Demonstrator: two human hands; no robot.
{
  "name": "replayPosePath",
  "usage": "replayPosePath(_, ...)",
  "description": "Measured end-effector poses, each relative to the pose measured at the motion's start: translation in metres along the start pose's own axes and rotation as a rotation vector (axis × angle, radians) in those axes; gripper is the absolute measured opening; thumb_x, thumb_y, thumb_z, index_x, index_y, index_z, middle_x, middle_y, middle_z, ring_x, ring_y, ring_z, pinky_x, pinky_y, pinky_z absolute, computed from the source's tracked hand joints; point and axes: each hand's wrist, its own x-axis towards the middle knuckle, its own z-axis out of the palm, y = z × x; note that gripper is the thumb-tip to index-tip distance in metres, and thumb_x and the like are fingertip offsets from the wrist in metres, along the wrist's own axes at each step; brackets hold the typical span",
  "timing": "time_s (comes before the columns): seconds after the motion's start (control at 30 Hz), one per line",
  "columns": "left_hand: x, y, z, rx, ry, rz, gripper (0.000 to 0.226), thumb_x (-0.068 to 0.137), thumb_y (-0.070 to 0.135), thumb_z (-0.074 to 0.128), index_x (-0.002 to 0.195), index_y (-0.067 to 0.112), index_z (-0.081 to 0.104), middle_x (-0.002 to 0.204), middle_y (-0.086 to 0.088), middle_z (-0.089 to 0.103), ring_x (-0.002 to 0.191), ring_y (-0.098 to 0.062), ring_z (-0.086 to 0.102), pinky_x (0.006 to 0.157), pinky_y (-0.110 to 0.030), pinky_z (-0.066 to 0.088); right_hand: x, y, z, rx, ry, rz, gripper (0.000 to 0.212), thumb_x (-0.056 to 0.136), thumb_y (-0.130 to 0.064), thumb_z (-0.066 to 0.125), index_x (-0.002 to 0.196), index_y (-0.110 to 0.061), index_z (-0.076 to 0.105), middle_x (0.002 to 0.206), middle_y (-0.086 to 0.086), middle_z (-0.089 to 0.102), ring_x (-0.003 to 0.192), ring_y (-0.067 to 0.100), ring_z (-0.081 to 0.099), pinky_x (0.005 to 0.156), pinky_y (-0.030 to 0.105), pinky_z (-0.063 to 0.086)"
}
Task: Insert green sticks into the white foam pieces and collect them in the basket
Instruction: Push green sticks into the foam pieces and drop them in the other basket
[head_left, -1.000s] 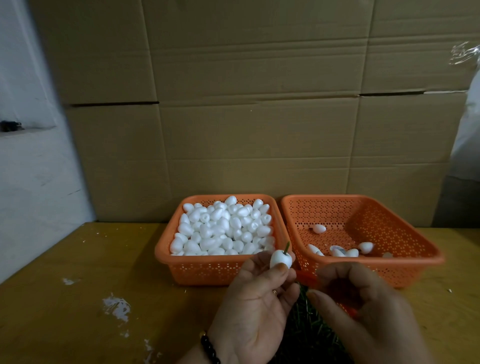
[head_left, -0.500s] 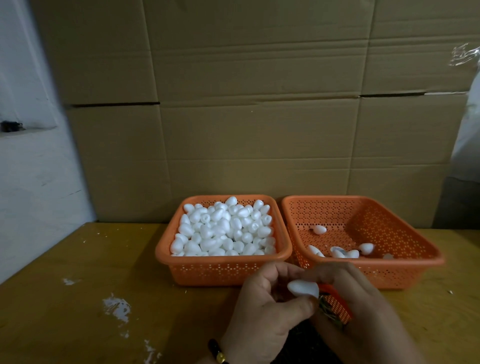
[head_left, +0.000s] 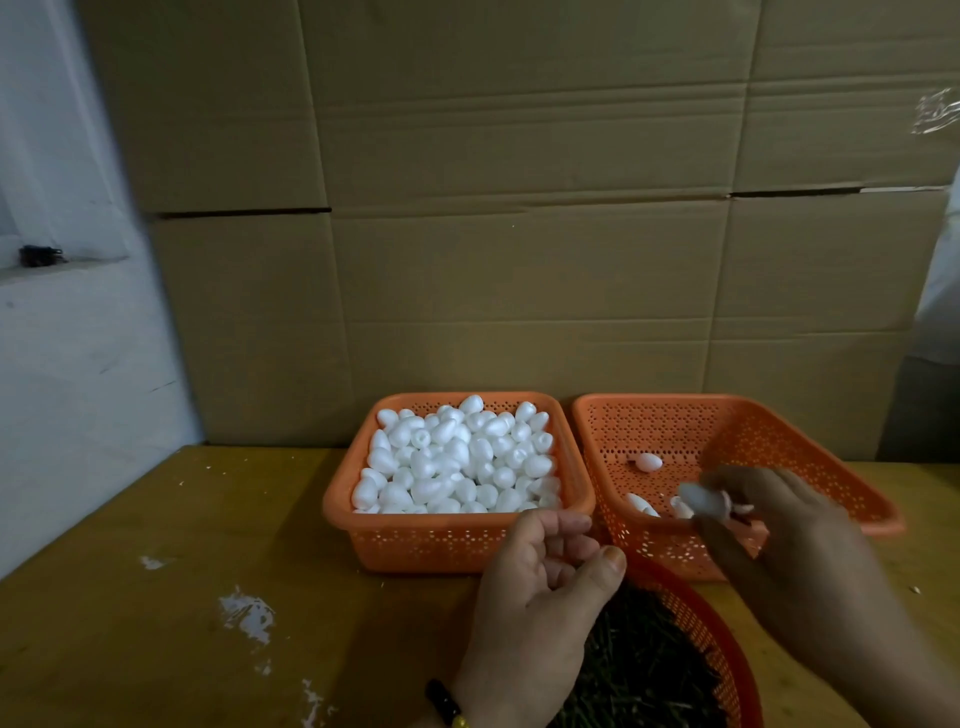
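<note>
Beyond the emptied, slack left hand (head_left: 540, 587), carried by right hand (head_left: 779, 551): stuck foam (head_left: 701, 501), pinched above basket (head_left: 852, 499), nearly collected.

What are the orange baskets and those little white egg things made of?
The orange baskets look like molded plastic: smooth, evenly colored, with neat rows of small punched holes in the walls. The white eggs look like foam, matte and slightly grainy, with no shine; that fits their being piled loosely. The right hand holds one, but it is blurred, so its surface is hard to judge.
</note>
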Motion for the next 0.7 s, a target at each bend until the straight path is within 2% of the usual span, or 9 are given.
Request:
replayPosePath(0.07, 0.0, 0.0, 0.0, 0.006, 0.007, -0.002, 0.035, 0.066, 0.04, 0.069, 0.099, 0.029, 0.065, 0.096, 0.007, 0.067, 0.088, -0.016, 0.063, 0.072, -0.023, 0.051, 0.012, 0.017, 0.005, -0.225, 0.032, 0.02, 0.03, 0.077, -0.026, 0.069, 0.106, -0.02, 0.063, 0.097, 0.001, 0.067, 0.087, 0.024, 0.063, 0.087, 0.051, 0.047)
replayPosePath(0.13, -0.001, -0.001, 0.0, 0.003, -0.004, 0.003, 0.023, 0.073, 0.029, 0.071, 0.095, 0.027, 0.065, 0.087, 0.011, 0.067, 0.077, -0.009, 0.059, 0.068, -0.021, 0.05, 0.023, 0.031, 0.008, -0.378, 0.014, 0.041, 0.031, 0.079, -0.029, 0.067, 0.109, -0.018, 0.063, 0.102, 0.007, 0.069, 0.094, 0.029, 0.064, 0.096, 0.051, 0.04)
replayPosePath(0.3, -0.003, -0.005, 0.005, 0.049, 0.002, 0.032, 0.019, 0.076, 0.014, 0.072, 0.082, 0.032, 0.068, 0.08, 0.008, 0.065, 0.068, -0.005, 0.052, 0.068, -0.022, 0.05, 0.037, 0.04, 0.006, -0.479, -0.075, 0.166, 0.049, 0.086, -0.042, 0.056, 0.128, -0.017, 0.052, 0.123, 0.011, 0.062, 0.113, 0.032, 0.057, 0.107, 0.053, 0.031)
replayPosePath(0.37, -0.004, -0.006, 0.006, 0.091, 0.003, 0.062, 0.023, 0.078, 0.011, 0.072, 0.079, 0.034, 0.068, 0.079, 0.01, 0.065, 0.068, -0.004, 0.053, 0.07, -0.02, 0.051, 0.034, 0.027, 0.002, -0.44, -0.058, 0.15, 0.054, 0.086, -0.043, 0.056, 0.133, -0.017, 0.048, 0.129, 0.011, 0.058, 0.117, 0.034, 0.054, 0.106, 0.053, 0.03)
replayPosePath(0.43, -0.003, -0.005, 0.006, 0.121, -0.003, 0.083, 0.024, 0.079, 0.013, 0.072, 0.08, 0.036, 0.068, 0.077, 0.015, 0.064, 0.069, -0.003, 0.054, 0.069, -0.017, 0.05, 0.025, 0.008, -0.002, -0.349, -0.04, 0.082, 0.051, 0.085, -0.042, 0.052, 0.129, -0.017, 0.052, 0.126, 0.01, 0.059, 0.116, 0.033, 0.054, 0.1, 0.053, 0.038)
replayPosePath(0.5, 0.0, -0.001, 0.003, 0.143, -0.017, 0.111, 0.023, 0.08, 0.017, 0.07, 0.083, 0.039, 0.067, 0.077, 0.017, 0.064, 0.071, -0.003, 0.057, 0.068, -0.016, 0.049, 0.01, -0.009, -0.008, -0.253, -0.057, -0.006, 0.042, 0.083, -0.038, 0.052, 0.119, -0.019, 0.058, 0.118, 0.005, 0.061, 0.107, 0.027, 0.058, 0.089, 0.046, 0.048)
replayPosePath(0.6, 0.01, 0.007, -0.005, 0.197, -0.038, 0.163, 0.02, 0.082, 0.02, 0.068, 0.088, 0.039, 0.065, 0.086, 0.017, 0.066, 0.081, -0.003, 0.061, 0.072, -0.014, 0.05, -0.011, -0.03, -0.015, -0.171, -0.191, -0.123, 0.027, 0.073, -0.033, 0.069, 0.099, -0.028, 0.066, 0.102, -0.004, 0.064, 0.087, 0.017, 0.065, 0.069, 0.034, 0.058)
replayPosePath(0.67, 0.023, 0.014, -0.013, 0.271, -0.034, 0.194, 0.014, 0.084, 0.018, 0.068, 0.086, 0.032, 0.066, 0.085, 0.017, 0.065, 0.077, 0.001, 0.059, 0.07, -0.015, 0.051, -0.022, -0.043, -0.016, -0.234, -0.31, -0.23, 0.027, 0.063, -0.049, 0.073, 0.086, -0.036, 0.07, 0.091, -0.009, 0.067, 0.079, 0.018, 0.069, 0.067, 0.03, 0.057)
replayPosePath(0.7, 0.033, 0.017, -0.018, 0.324, -0.029, 0.202, 0.013, 0.085, 0.017, 0.068, 0.084, 0.03, 0.066, 0.081, 0.018, 0.065, 0.071, 0.003, 0.057, 0.067, -0.014, 0.05, -0.026, -0.047, -0.014, -0.293, -0.338, -0.284, 0.027, 0.06, -0.06, 0.069, 0.08, -0.042, 0.07, 0.084, -0.013, 0.067, 0.074, 0.018, 0.069, 0.074, 0.031, 0.054)
